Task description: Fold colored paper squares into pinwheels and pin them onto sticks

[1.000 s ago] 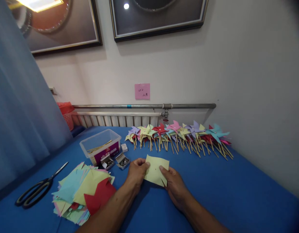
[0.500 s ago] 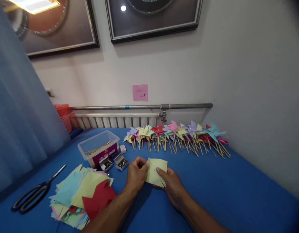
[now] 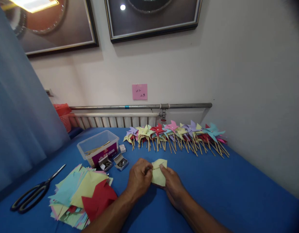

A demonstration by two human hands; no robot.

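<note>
Head view: a pale yellow paper piece is held between the left hand and the right hand, just above the blue table, near its middle. The sheet is matte and unprinted, with one flap folded inward toward its centre, so that its outline is irregular. Its longer dimension is seen to run roughly away from the person, the upper edge being directed toward the row of finished pinwheels laid against the wall. The fingers of the left hand are closed upon the left edge of the paper; those of the right hand are curled, with the thumb and forefinger pinched on the folded flap. A stack of coloured cut sheets is seen to the left of the hands, with black scissors farther left. A clear plastic tub and two small open boxes of pins are placed behind the stack.
</note>
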